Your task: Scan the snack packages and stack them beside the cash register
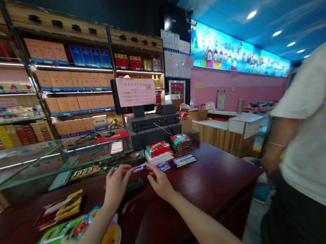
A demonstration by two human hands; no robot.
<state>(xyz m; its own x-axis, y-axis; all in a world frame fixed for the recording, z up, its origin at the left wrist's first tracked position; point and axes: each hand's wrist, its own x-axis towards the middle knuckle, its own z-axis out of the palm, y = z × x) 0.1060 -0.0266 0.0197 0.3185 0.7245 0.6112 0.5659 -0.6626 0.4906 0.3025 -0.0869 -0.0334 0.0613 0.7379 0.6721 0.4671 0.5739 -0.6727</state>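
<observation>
A small, slim purple-and-white packet [139,167] is level above the dark wooden counter, held by its two ends. My left hand [118,183] pinches the left end between thumb and fingers. At the right end are the fingertips of my right hand [160,182], with its thumb bent below. Just beyond my right hand lie similar purple packets [163,166], beside a stack of red and white boxes [158,149]. Blue-and-white packets [184,160] lie farther right, in front of a pile of red and green packets [180,142]. Beneath my hands is a dark, elongated object [136,185], partly hidden.
Yellow and dark red packets [62,209] and colourful bags [60,236] lie at the near left. A monitor [134,92] with a pink notice stands behind, beside a glass display case [35,156]. A person in a white shirt [311,130] stands at the right, past the counter's edge.
</observation>
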